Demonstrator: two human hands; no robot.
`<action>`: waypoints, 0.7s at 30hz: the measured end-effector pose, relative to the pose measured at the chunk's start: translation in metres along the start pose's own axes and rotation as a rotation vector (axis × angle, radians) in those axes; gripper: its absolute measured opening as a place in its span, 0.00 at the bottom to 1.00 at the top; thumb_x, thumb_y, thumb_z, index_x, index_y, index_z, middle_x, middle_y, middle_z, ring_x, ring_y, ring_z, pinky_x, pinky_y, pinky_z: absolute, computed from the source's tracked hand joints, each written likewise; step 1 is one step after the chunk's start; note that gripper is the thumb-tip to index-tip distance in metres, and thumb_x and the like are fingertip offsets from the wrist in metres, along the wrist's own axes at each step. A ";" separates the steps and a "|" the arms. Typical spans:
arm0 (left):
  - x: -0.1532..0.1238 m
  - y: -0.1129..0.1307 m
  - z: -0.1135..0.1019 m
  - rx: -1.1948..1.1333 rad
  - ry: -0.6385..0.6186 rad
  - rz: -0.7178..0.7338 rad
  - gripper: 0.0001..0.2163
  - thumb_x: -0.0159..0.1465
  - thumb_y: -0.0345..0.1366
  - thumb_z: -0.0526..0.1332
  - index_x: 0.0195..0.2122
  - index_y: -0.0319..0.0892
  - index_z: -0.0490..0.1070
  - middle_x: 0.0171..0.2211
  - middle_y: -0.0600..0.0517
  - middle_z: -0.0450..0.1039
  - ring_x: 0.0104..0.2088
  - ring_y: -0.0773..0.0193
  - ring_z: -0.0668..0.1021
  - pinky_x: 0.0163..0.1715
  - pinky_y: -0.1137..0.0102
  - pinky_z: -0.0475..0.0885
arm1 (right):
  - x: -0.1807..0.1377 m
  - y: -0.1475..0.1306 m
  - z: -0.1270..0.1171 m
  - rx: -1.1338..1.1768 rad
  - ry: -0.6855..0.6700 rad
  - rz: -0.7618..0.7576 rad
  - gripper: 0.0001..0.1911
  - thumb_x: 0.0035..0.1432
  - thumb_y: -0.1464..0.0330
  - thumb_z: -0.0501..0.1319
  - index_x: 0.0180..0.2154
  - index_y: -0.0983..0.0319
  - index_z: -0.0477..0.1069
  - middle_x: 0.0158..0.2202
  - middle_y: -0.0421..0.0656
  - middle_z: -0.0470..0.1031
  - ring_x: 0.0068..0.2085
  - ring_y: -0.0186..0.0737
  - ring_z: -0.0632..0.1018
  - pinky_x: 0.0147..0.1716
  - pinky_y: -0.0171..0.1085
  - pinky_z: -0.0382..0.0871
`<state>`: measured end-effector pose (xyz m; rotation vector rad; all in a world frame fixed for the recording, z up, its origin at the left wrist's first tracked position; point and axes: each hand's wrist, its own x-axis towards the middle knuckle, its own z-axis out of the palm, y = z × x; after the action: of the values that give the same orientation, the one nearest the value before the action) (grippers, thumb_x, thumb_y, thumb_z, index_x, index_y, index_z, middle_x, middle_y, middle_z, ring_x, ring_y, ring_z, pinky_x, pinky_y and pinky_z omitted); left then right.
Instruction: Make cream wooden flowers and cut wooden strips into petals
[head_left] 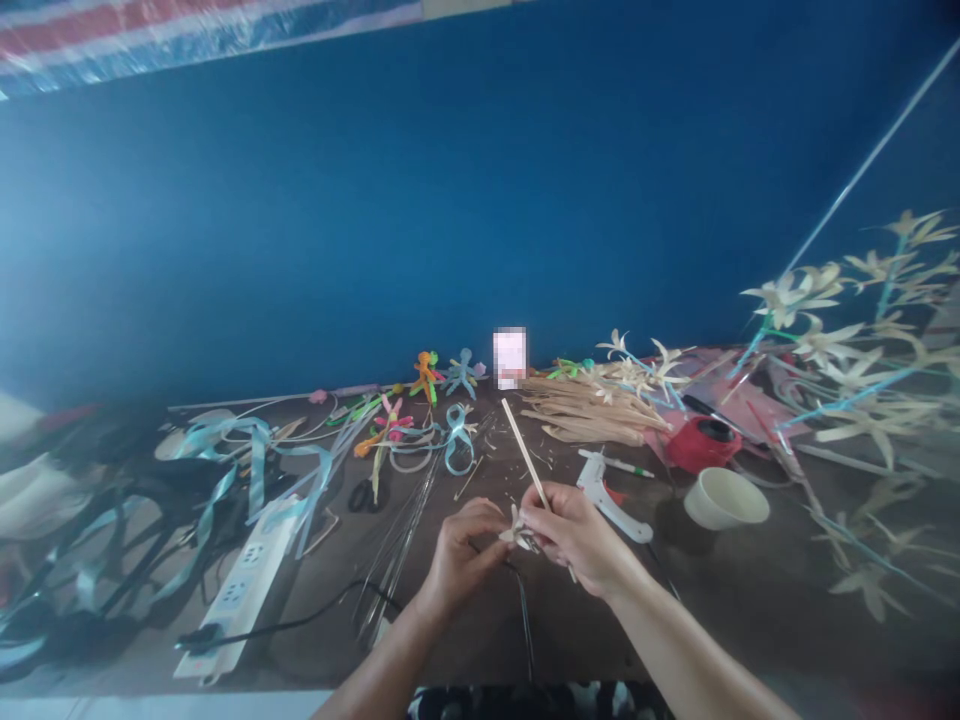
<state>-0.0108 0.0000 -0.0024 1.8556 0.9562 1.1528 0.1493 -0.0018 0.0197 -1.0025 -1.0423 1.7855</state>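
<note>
My two hands meet over the near middle of a dark table (750,600). My right hand (577,535) is closed around a long pale strip (523,447) that slants up and away to the left. My left hand (461,555) pinches a small pale leaf flower (517,530) at the strip's lower end, between both hands. A thin dark wire (525,620) hangs down from the flower toward me.
A white glue gun (611,500), a cream cup (725,498) and a red tape roll (701,443) lie to the right. A pile of pale strips (592,412) sits behind. Ribbons, scissors (365,493) and a white power strip (240,585) lie left; finished flower stems (862,390) stand right.
</note>
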 end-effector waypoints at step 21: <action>-0.002 -0.007 0.000 -0.002 0.139 0.035 0.02 0.50 0.32 0.62 0.22 0.40 0.72 0.21 0.51 0.70 0.28 0.64 0.71 0.37 0.64 0.65 | 0.003 -0.001 -0.002 -0.065 0.036 -0.015 0.08 0.48 0.67 0.56 0.24 0.63 0.60 0.13 0.31 0.56 0.13 0.22 0.52 0.11 0.26 0.40</action>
<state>-0.0123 0.0013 -0.0090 1.8156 1.0030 1.3177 0.1501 0.0020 0.0191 -1.0595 -1.0894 1.7249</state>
